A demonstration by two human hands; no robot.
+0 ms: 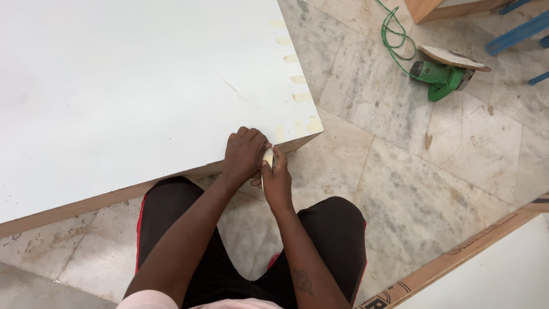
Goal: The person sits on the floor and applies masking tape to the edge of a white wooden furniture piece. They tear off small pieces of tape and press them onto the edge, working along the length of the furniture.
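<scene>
A large white laminated board [126, 86], smooth on top with a raw brown wooden edge, is seen lying low over a marbled stone floor [412, 171]. At its near edge, close to the corner, the left hand [245, 153] is curled over the rim, while a small pale strip of tape [269, 155] is pinched by the right hand [277, 180]. Similar cream tape pieces [301, 97] are spaced along the board's right edge. A green power tool [440, 77] with a coiled green cable [394, 34] is left on the floor, well apart.
</scene>
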